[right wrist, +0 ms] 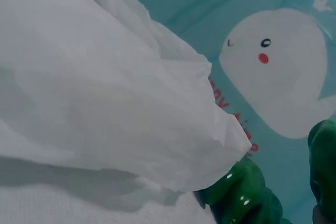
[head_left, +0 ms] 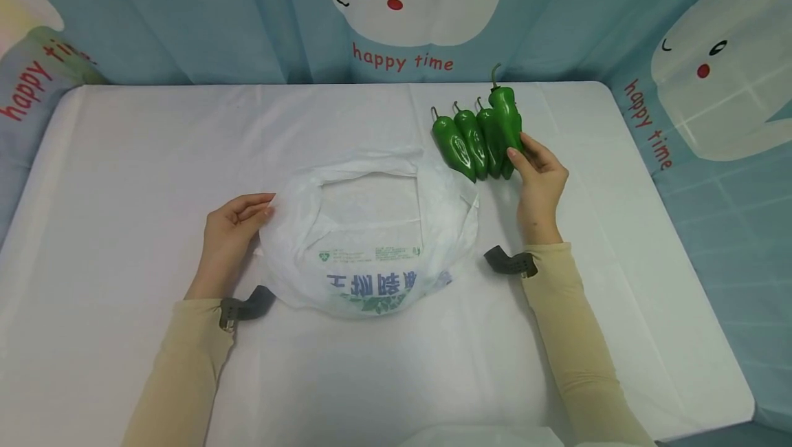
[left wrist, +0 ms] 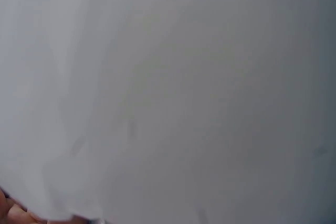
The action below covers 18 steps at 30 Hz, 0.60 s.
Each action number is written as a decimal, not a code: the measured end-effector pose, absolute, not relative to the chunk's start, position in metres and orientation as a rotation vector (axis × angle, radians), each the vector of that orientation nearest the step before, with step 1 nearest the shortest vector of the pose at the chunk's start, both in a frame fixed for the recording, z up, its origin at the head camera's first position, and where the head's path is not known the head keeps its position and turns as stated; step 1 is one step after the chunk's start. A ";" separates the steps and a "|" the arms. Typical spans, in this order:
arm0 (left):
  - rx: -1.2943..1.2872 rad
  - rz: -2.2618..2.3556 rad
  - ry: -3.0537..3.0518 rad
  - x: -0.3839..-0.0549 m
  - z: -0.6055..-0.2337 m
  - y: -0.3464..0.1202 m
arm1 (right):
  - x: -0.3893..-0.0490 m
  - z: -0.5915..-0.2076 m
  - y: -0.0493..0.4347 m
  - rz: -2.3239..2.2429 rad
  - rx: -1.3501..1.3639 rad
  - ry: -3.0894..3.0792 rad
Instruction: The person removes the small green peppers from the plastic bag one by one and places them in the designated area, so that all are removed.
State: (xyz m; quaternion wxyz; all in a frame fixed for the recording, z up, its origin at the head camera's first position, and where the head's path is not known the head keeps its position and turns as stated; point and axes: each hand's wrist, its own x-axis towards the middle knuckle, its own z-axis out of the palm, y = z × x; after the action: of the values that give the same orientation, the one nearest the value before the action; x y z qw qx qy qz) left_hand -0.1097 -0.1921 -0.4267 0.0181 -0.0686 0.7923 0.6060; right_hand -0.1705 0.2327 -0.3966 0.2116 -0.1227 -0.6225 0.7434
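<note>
A white plastic bag with blue and green print stands on the table, its mouth spread wide toward the head camera. At its left rim my left hand pinches the plastic between thumb and fingers; in the left wrist view the bag fills nearly everything, leaving only bits of fingers at the bottom left. My right hand holds a green pepper by its lower end, stem pointing away. Just left of it, several more green peppers lie side by side, beyond the bag's right rim.
A white cloth covers the table. Around it hangs a blue curtain with whale prints. A pale translucent object shows at the bottom edge, only partly in view.
</note>
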 end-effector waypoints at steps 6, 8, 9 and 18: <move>-0.217 1.882 2.458 -0.110 -0.427 -0.192 | -0.171 -0.396 0.237 2.074 -0.380 -1.700; -0.218 1.875 2.459 -0.110 -0.427 -0.192 | -0.171 -0.396 0.238 2.071 -0.386 -1.689; -0.218 1.870 2.461 -0.110 -0.427 -0.192 | -0.171 -0.396 0.239 2.075 -0.387 -1.678; -0.209 1.851 2.479 -0.110 -0.427 -0.192 | -0.173 -0.399 0.246 2.047 -0.387 -1.640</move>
State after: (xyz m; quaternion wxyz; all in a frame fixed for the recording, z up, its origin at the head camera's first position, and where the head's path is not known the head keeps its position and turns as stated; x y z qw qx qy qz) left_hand -0.1098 -0.1922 -0.4275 0.0206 -0.0673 0.7993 0.5968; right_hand -0.1731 0.2460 -0.3993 0.2427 -0.1415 -0.6000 0.7490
